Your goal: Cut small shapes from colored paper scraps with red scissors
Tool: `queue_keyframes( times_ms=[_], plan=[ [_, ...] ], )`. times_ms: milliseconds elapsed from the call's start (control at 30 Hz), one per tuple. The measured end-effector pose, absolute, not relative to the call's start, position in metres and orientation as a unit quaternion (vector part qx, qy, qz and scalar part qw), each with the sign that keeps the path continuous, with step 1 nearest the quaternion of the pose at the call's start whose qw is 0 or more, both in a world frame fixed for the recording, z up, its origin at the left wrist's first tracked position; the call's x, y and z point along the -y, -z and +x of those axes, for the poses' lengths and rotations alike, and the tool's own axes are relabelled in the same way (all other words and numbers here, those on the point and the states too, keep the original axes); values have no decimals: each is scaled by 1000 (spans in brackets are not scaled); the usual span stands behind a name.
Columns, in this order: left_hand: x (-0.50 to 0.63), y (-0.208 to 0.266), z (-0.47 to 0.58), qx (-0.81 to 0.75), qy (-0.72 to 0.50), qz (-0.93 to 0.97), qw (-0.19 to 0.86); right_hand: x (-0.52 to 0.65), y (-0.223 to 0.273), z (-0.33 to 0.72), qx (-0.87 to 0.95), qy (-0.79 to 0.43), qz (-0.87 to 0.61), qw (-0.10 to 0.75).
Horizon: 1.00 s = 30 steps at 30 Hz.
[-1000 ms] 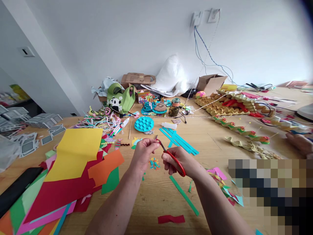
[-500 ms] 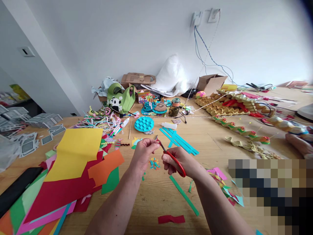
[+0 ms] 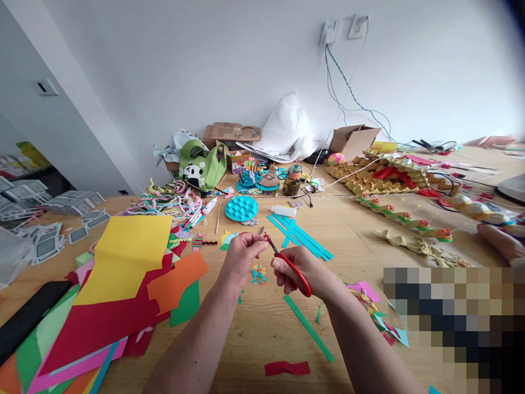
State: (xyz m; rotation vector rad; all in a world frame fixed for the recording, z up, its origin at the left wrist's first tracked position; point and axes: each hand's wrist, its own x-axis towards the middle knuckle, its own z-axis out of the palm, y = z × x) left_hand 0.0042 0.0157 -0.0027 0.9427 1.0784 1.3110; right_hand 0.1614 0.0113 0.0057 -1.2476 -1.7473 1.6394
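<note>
My right hand point(image 3: 293, 267) grips the red-handled scissors point(image 3: 302, 282), whose blades point up and left toward my other hand. Between the thumb and fingers of my left hand point(image 3: 246, 253) is a small dark red piece of paper point(image 3: 266, 237), right at the blades; most of it is hidden. Below both hands lies a little heap of tiny orange, yellow and blue paper bits point(image 3: 259, 274). A green paper strip point(image 3: 309, 327) rests near my right forearm, and a red paper piece point(image 3: 287, 368) lies at the table's front.
Coloured paper sheets point(image 3: 123, 260) are piled at the left beside a black case point(image 3: 30, 314). Ahead are a blue scaled disc point(image 3: 241, 208), a white glue bottle point(image 3: 283, 210) and blue strips point(image 3: 305, 239). Egg-carton pieces point(image 3: 404, 216) and another person's hand point(image 3: 502, 242) are on the right.
The scissor blades have shifted slightly at the red paper. Both hands stay in nearly the same place.
</note>
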Motion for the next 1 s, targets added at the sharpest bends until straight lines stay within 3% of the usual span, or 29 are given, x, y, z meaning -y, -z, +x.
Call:
queue_keyframes(
  times_ms=[1000],
  plan=[
    [-18, 11, 2, -445, -558, 416, 563, -12, -6, 163, 641, -588, -439, 224]
  ],
)
